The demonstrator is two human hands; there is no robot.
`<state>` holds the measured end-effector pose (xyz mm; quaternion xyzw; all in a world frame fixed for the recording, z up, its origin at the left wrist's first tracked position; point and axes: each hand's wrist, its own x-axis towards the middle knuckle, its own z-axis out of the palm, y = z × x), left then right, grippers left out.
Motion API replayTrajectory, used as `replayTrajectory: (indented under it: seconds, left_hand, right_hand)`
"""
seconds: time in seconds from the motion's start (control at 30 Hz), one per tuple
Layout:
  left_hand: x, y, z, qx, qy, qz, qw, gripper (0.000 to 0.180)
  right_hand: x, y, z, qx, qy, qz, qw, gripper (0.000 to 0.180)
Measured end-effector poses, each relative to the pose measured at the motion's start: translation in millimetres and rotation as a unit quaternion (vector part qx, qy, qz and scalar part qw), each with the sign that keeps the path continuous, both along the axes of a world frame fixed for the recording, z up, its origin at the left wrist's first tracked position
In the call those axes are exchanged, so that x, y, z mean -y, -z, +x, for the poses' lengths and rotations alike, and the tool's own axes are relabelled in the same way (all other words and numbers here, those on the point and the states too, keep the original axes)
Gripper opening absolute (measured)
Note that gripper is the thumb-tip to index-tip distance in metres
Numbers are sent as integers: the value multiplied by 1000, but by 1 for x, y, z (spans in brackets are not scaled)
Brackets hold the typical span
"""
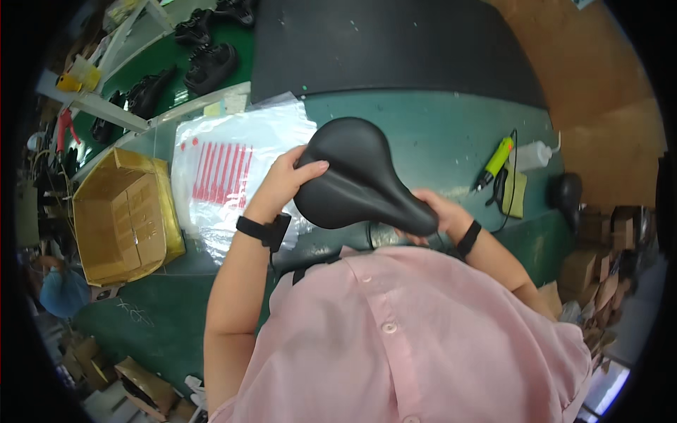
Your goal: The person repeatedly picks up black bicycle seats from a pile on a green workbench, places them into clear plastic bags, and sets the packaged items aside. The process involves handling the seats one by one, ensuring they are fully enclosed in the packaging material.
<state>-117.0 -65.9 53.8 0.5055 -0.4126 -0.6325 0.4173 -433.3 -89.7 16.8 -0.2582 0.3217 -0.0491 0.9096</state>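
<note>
While both hands are raised over the green bench (pixel 437 134), the saddle (pixel 356 176) is held clear of it, just above the person's chest, at the centre of the view.

Saddle: black, padded, top face up. Its long axis runs from the broad rear at 11 o'clock to the narrow nose at 4 o'clock.

Left hand (pixel 282 185): fingers curled round the rear's left edge, thumb laid flat on the top surface. A firm grasp, fingers clenched on the saddle.

Right hand (pixel 438 215): closed round the nose from below (fingertips are hidden beneath it, so their exact placing cannot be told). It grips the saddle as well.

Key relation: the saddle lies between the two hands, rear to the left hand, nose to the right. Neither hand is nearer; both are in contact, one at each end of the long axis. Any turning of the saddle would, in my judgement, pivot about that line.

Surroundings:
- Clear plastic bags (pixel 226 173) with red stripes lie on the bench at 9 o'clock from the saddle, just beside the left hand.
- An open cardboard box (pixel 123 215) sits further out at 9 o'clock.
- A yellow-green power driver (pixel 496 161) and a white squeeze bottle (pixel 530 155) rest at 2 o'clock, well apart from the right hand.
- More black saddles (pixel 208 63) stand at 11 o'clock.
- A black mat (pixel 395 42) covers the bench's far side at 12 o'clock.
</note>
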Motion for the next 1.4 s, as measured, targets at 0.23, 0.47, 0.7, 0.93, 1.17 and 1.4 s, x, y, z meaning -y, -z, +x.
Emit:
replayTrajectory:
  seconds: [0.23, 0.47, 0.7, 0.93, 1.17, 1.4]
  left_hand:
    - [-58, 100, -31, 81, -126, 101, 984, 57]
    - [-58, 108, -32, 109, -137, 102, 979, 57]
    - [-62, 101, -40, 169, -158, 93, 968, 53]
    - [-67, 101, -39, 135, -166, 87, 973, 54]
    - [-64, 103, -40, 170, -155, 105, 967, 50]
    - [-67, 109, -41, 229, -147, 81, 959, 55]
  right_hand:
    - [-4, 50, 18, -328, -166, -510, 777, 66]
    - [-2, 30, 59, -411, -204, -529, 714, 70]
    - [-6, 33, 99, -439, -114, -580, 677, 77]
    - [11, 39, 46, -303, -201, -528, 767, 60]
    - [10, 36, 52, -351, -195, -497, 769, 62]
    - [0, 34, 84, -448, -177, -562, 672, 79]
